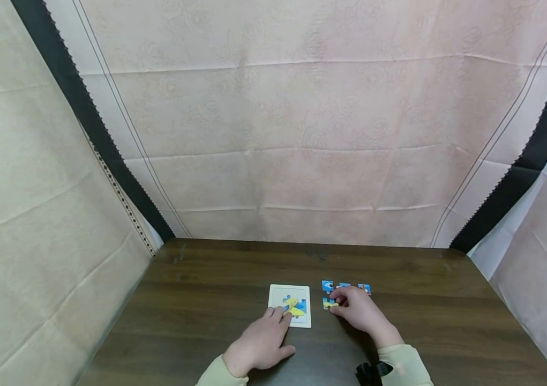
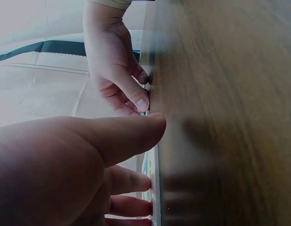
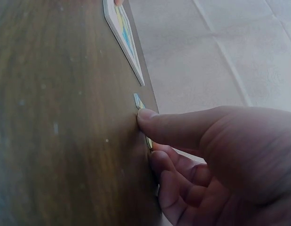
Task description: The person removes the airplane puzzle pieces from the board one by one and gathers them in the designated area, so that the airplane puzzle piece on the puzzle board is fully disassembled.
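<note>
A white-framed jigsaw board [image 1: 305, 323] lies flat on the table, with part of a yellow and blue picture fitted in its middle. My left hand [image 1: 261, 340] rests on its lower left corner, fingers extended over the frame and thumb spread out to the side. To the right of the board, my right hand [image 1: 360, 311] pinches a blue and yellow jigsaw piece [image 1: 327, 304] between thumb and curled fingers, low at the tabletop. In the right wrist view the thumb [image 3: 159, 125] covers part of that piece [image 3: 138, 100].
Several more blue jigsaw pieces lie just beyond the right hand, among them one at the left [image 1: 327, 285] and one at the right [image 1: 364, 288]. The dark wooden table [image 1: 196, 300] is bordered by pale cloth walls [image 1: 302, 134]. A black band [image 1: 371, 372] sits at the right wrist.
</note>
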The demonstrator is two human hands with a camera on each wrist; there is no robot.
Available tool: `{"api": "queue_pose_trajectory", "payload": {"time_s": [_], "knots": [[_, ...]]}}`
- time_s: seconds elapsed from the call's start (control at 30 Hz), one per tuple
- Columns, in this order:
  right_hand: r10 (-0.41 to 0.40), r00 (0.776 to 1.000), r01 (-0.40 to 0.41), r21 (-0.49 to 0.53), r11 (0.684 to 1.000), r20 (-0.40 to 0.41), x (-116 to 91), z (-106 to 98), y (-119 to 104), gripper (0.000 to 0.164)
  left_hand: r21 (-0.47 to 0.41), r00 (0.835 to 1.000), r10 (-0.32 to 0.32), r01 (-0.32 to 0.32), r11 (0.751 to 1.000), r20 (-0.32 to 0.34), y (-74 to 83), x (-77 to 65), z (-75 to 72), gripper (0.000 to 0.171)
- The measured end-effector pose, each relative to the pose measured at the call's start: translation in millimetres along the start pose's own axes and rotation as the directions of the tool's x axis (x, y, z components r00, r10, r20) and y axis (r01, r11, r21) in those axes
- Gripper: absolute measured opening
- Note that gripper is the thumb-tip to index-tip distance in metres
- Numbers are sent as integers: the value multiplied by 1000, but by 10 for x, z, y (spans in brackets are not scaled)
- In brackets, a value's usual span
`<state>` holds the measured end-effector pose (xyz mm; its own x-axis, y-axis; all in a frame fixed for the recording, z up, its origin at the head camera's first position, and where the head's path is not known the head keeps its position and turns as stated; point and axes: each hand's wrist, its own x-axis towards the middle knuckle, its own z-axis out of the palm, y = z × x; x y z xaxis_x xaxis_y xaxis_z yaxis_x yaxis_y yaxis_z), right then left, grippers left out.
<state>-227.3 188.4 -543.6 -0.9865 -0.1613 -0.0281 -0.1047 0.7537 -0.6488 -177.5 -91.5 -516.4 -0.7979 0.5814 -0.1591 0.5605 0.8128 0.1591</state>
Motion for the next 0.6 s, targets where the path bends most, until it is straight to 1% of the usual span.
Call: {"api": "queue_pose_trajectory", "payload": {"time_s": [0.33, 0.6], "knots": [[3, 1000, -3, -6, 1000, 2, -6, -9, -7, 19, 1, 1000, 4, -4, 1000, 2, 8, -13, -29, 71], [4, 1000, -4, -12, 1000, -2, -1, -12, 2, 20, -5, 1000, 7, -7, 1000, -5, 7, -11, -24, 71]]}}
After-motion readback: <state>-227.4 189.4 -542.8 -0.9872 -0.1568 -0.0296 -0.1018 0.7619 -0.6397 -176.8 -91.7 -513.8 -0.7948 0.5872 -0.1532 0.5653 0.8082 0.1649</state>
